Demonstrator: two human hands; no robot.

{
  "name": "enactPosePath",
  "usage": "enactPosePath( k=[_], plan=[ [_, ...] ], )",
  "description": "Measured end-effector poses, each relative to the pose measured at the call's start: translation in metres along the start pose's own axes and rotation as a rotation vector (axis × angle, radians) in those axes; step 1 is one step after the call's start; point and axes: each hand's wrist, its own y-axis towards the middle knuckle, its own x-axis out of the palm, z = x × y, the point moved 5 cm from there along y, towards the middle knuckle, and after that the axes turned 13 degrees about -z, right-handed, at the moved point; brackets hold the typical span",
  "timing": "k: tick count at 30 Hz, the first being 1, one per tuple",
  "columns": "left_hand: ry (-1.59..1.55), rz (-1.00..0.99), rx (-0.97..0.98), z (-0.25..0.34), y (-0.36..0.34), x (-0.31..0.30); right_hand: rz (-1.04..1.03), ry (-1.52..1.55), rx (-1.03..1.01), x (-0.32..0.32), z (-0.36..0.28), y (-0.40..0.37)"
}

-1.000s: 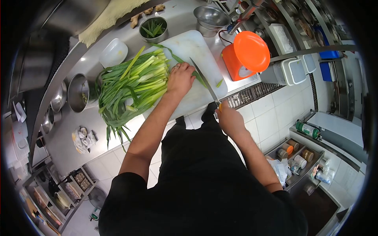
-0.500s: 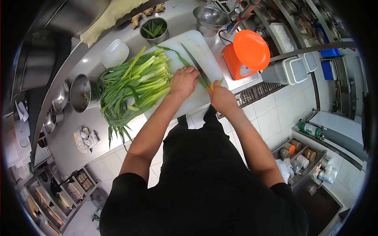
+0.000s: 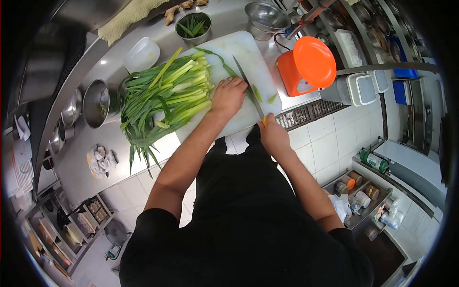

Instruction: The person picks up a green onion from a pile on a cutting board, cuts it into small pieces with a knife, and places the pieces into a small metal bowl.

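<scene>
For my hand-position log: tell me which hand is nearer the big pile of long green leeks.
Left. The left hand rests on the white plastic cutting board right beside the leek pile; the right hand, gripping a steel knife, is farther, by the board's near edge.

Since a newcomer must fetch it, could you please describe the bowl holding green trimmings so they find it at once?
Start at the white cutting board on the counter. Beyond its far left corner stands a small steel bowl; unlike the bigger steel bowl to its right, it holds green leaf pieces.
</scene>
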Motion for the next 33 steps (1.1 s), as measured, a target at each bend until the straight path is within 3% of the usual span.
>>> enactPosePath(
  k=[6, 12, 18, 24, 29, 33],
  plan=[
    [-0.004, -0.005, 0.042, 0.006, -0.007, 0.008, 0.036, 0.019, -0.111, -0.033, -0.023, 0.045],
    [-0.017, 0.034, -0.023, -0.004, -0.003, -0.014, -0.054, -0.039, -0.086, -0.059, -0.031, 0.009],
    [0.055, 0.079, -0.006, -0.017, 0.010, -0.015, -0.109, -0.020, -0.023, -0.030, -0.018, -0.030],
    [0.016, 0.036, 0.000, -0.021, 0.010, -0.013, -0.031, 0.039, -0.011, 0.004, -0.010, -0.002],
    [0.058, -0.047, -0.029, -0.009, 0.006, -0.012, 0.039, 0.063, -0.130, -0.022, -0.024, 0.041],
    [0.041, -0.046, -0.029, -0.008, 0.003, -0.003, -0.023, 0.018, -0.115, -0.052, -0.035, 0.028]
  ],
)
